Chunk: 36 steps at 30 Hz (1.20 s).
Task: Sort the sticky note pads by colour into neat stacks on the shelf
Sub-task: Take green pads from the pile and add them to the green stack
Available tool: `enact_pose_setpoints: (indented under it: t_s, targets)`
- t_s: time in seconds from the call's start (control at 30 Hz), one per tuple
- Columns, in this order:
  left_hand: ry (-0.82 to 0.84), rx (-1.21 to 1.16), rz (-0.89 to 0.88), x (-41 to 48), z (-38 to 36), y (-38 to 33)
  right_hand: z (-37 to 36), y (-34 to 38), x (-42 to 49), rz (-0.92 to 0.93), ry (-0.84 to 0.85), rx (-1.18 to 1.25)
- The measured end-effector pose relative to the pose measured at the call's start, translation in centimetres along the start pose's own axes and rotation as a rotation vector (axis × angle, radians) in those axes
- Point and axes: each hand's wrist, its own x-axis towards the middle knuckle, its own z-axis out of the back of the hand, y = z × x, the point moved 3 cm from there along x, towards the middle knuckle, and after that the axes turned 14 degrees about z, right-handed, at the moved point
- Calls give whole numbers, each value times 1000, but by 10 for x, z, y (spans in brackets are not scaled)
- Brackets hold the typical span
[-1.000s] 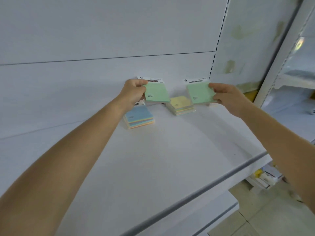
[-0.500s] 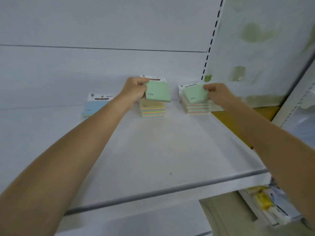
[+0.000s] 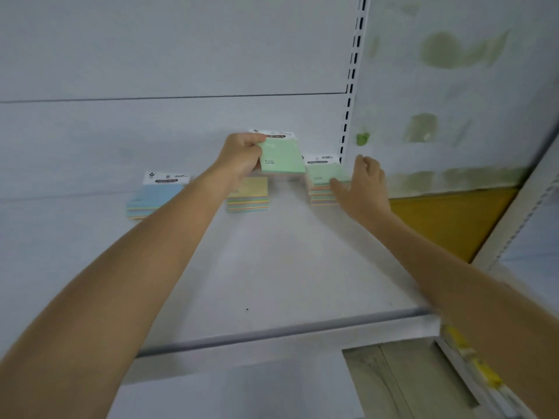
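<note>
My left hand (image 3: 242, 155) grips a green sticky note pad (image 3: 282, 157) by its left edge and holds it in the air above a yellow-topped stack (image 3: 248, 195). At the right, against the shelf's back corner, stands a stack with a green pad on top (image 3: 325, 176). My right hand (image 3: 361, 186) is beside that stack with its fingers relaxed, its thumb near the stack's front right edge and nothing in its grasp. A blue-topped stack (image 3: 155, 198) lies at the left. All three stacks sit at the back of the white shelf (image 3: 272, 267).
A slotted white upright (image 3: 352, 77) rises behind the right stack. Right of it is a stained white panel (image 3: 453, 86) with a yellow strip (image 3: 447, 219) below. The shelf's front rail (image 3: 287, 331) runs across the lower view.
My right hand set its green pad on the right stack, let go and opened. My left hand keeps its green pad, now held slightly farther right above the yellow stack.
</note>
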Motion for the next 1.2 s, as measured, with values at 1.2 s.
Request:
enact_pose_setpoints:
  t_s: [1.2]
  targets:
    - [92,1157,-420,-4,-80,30,-15,-10,-46,-78,408,-50]
